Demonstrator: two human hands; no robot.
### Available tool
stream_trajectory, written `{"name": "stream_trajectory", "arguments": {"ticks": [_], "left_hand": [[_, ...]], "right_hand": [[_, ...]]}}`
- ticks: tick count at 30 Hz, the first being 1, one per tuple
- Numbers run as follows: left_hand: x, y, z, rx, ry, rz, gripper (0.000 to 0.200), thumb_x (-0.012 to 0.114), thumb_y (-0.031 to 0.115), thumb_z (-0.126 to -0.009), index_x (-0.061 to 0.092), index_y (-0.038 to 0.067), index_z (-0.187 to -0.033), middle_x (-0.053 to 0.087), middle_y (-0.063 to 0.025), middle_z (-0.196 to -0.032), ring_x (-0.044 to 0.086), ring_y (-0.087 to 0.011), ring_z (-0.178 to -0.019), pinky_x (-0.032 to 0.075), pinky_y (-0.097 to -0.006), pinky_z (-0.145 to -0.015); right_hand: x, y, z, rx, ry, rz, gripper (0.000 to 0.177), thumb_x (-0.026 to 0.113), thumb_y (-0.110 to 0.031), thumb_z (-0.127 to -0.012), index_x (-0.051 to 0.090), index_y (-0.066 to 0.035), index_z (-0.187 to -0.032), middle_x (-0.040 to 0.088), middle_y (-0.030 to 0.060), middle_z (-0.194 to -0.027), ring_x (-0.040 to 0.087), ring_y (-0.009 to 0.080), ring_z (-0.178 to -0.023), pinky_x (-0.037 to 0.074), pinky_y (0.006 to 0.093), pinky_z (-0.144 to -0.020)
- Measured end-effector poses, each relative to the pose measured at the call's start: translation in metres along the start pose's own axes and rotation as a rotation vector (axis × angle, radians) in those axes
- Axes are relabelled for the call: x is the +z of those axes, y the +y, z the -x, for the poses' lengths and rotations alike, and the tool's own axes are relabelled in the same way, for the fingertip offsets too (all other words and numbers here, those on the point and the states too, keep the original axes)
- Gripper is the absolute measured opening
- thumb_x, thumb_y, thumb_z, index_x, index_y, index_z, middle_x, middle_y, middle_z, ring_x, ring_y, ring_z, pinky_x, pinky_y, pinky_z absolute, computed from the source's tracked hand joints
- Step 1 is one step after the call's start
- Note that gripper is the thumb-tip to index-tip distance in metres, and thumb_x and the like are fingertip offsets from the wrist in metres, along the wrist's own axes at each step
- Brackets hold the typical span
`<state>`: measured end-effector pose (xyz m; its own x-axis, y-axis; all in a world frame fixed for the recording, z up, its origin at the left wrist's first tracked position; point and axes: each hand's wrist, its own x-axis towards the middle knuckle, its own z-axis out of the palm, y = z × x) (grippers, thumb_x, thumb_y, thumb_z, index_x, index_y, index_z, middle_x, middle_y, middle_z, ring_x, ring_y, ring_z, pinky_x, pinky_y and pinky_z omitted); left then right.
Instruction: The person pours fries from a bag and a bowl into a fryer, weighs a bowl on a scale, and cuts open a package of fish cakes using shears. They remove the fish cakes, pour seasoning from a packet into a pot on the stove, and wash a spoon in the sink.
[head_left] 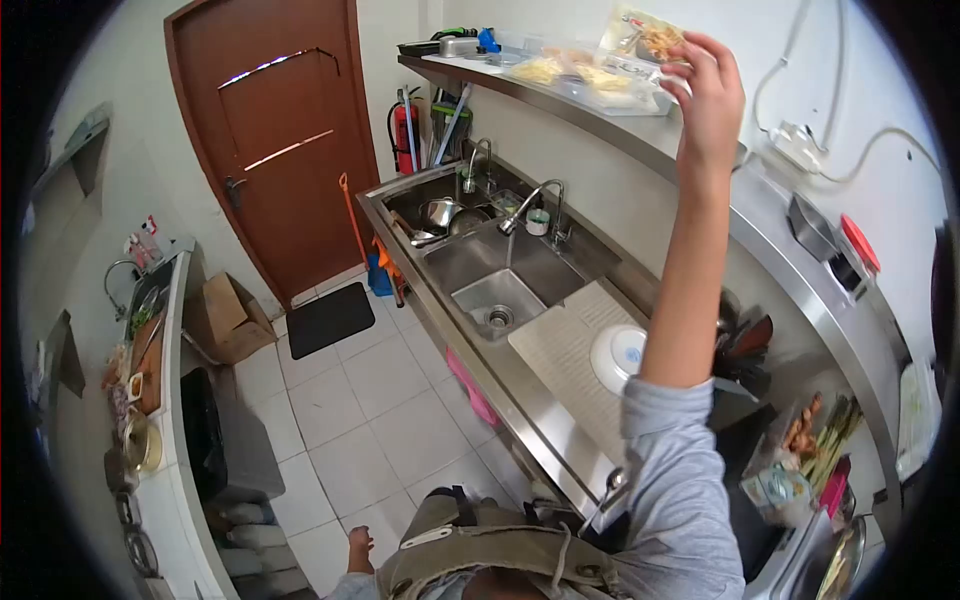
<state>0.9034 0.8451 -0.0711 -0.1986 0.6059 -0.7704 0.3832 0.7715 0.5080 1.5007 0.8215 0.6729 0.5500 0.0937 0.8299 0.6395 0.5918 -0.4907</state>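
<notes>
Shelf edge (560, 103) | right fingers (708, 60) at packet (652, 38), grip unclear | left fingers (367, 543) apart over floor (385, 400)

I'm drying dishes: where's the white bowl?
The white bowl lies upside down on the ridged drainboard, right of centre in the head view, between the sink basin and the right forearm.

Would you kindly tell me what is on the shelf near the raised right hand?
On the shelf, clear packs of pale yellow pieces sit near the right hand, with a bag of brownish pieces at its fingertips. Anything directly behind the hand or forearm is covered.
</notes>
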Motion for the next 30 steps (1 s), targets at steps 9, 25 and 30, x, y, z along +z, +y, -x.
{"name": "stream_trajectory", "arguments": {"ticks": [9, 25, 30], "left_hand": [[0.101, 0.141, -0.111, 0.014, -0.430, -0.442, 0.024, 0.053, 0.024, -0.081, 0.056, 0.008, -0.099, 0.055, -0.0113, -0.075, 0.056, -0.0256, -0.066, 0.048, -0.0433, -0.056], [0.216, 0.731, -0.345, 0.738, -0.338, -0.048, 0.024, 0.050, 0.025, -0.083, 0.057, 0.005, -0.095, 0.055, -0.0054, -0.077, 0.053, -0.0135, -0.064, 0.043, -0.0278, -0.053], [0.244, 0.814, -0.165, 0.639, -0.757, -0.002, 0.031, 0.048, 0.028, -0.087, 0.053, 0.007, -0.109, 0.057, -0.0044, -0.098, 0.054, -0.0129, -0.082, 0.043, -0.0265, -0.074]], "right_hand": [[0.097, 0.222, -0.196, -0.282, -0.364, 1.252, 0.027, 0.049, -0.021, -0.083, 0.059, 0.001, -0.094, 0.063, 0.0147, -0.087, 0.059, 0.0259, -0.082, 0.047, 0.0349, -0.073], [0.162, 0.397, -0.285, 1.480, -0.966, 1.718, 0.040, 0.062, -0.036, -0.079, 0.060, -0.012, -0.111, 0.060, 0.0095, -0.109, 0.061, 0.0200, -0.093, 0.050, 0.0366, -0.076], [0.162, 0.376, -0.297, 0.568, -1.023, 1.684, 0.035, 0.055, -0.034, -0.082, 0.063, -0.004, -0.099, 0.064, 0.0090, -0.095, 0.059, 0.0187, -0.090, 0.047, 0.0348, -0.078]]}}
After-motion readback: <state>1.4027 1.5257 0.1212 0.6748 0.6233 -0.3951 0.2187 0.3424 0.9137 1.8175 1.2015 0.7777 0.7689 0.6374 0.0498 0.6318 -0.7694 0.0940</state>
